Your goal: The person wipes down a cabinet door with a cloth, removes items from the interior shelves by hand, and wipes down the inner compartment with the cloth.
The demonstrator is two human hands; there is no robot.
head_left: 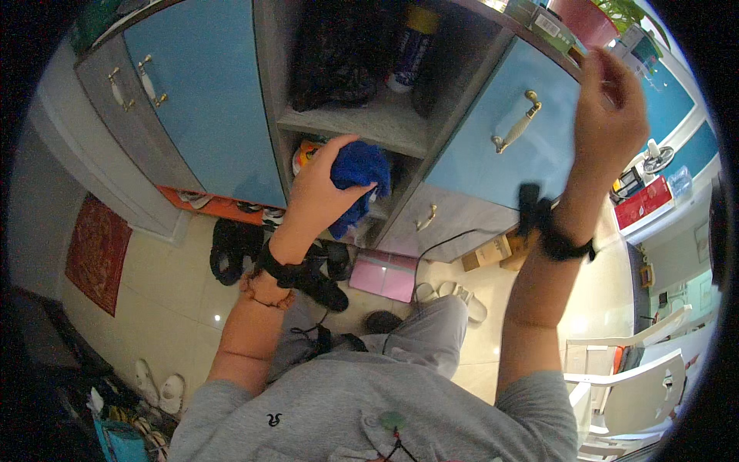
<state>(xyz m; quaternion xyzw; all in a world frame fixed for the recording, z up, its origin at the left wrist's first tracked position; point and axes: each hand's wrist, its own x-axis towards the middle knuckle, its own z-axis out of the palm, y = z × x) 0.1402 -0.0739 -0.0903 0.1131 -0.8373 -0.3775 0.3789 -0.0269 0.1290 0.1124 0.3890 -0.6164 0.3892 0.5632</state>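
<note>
My left hand (318, 193) grips a bunched dark blue cloth (361, 167) in front of the lower open compartment of a shoe cabinet. Thumb and fingers press into the cloth from both sides. Behind the wrist, an orange-and-yellow package (305, 155) shows in part. My right hand (613, 107) is raised at the cabinet's right end, close to a small green box (551, 32) on the top. Its fingers are curled and slightly blurred, so I cannot tell if anything is in them. Each wrist wears a black strap.
A spray can (411, 52) stands in the dim upper compartment (358, 124). Blue doors (202, 104) with handles flank the compartments. Black shoes (231, 254), a pink box (382, 274) and pale slippers (470, 300) lie on the floor. A potted plant (583, 20) tops the cabinet.
</note>
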